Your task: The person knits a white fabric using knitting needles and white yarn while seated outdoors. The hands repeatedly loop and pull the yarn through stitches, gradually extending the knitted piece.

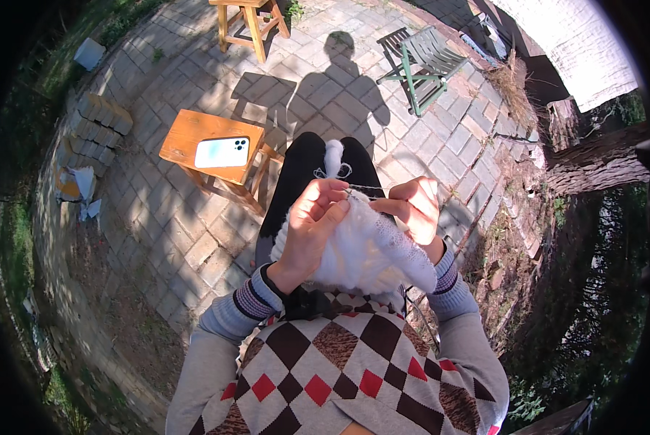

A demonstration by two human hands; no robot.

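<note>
White fluffy knitting [360,244] hangs from my two hands above my lap. The fingertips of my left hand [314,223] pinch its top edge, where a thin knitting needle [348,191] shows. My right hand [413,209] is closed at the other side of that edge, close to the left fingertips, and appears to grip a needle that is mostly hidden. A strand of yarn [369,187] runs between the hands. Beyond them a skein of white yarn [333,157] lies between my black-clad knees, with loose loops beside it.
A smartphone [222,152] lies on a small wooden stool [186,136] to the left of my knees. Farther off stand another wooden stool [253,27] and a green folding chair [428,57]. Stacked bricks [96,128] are at the left, a tree trunk [597,160] at the right.
</note>
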